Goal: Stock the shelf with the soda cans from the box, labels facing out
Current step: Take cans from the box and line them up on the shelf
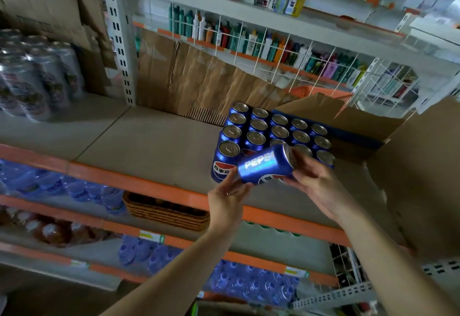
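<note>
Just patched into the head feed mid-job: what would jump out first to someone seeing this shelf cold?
The blue Pepsi can, held sideways between the left hand and right hand in front of the shelf's orange edge. Right behind it, a block of upright blue cans stands on the shelf, beside the open cardboard box at right. The silver cans at far left are blurred.
</note>
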